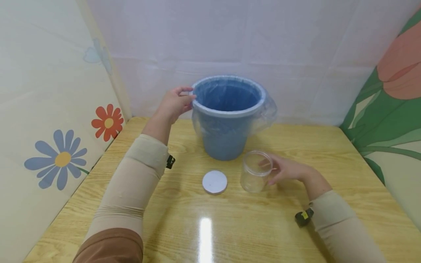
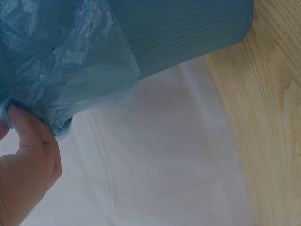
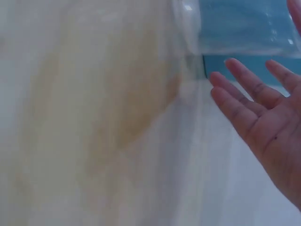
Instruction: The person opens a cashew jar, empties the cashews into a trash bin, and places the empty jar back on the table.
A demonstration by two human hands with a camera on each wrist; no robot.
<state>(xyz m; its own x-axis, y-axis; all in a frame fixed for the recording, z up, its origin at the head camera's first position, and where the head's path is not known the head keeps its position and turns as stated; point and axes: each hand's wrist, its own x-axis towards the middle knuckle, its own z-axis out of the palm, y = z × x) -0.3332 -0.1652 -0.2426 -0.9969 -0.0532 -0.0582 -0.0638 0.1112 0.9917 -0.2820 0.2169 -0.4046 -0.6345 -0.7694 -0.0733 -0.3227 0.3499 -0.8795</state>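
A blue trash bin (image 1: 224,140), lined with a clear plastic bag (image 1: 269,109) folded over its rim, stands upright on the table. At the rim's left side my left hand (image 1: 175,104) pinches bin and bag between thumb and fingers; the left wrist view shows the fingers (image 2: 33,134) against the crinkled bag. My right hand (image 1: 287,168) is at the right side of an upright clear jar (image 1: 252,180), thumb in front and fingers behind its wall. In the right wrist view the fingers (image 3: 235,106) are extended and spread. A round white lid (image 1: 215,182) lies flat left of the jar.
The wooden table (image 1: 184,226) ends at a white cloth backdrop (image 1: 296,91) behind the bin. Flower-printed panels flank it at left (image 1: 49,102) and right (image 1: 391,124). Each forearm wears a small dark device near the wrist.
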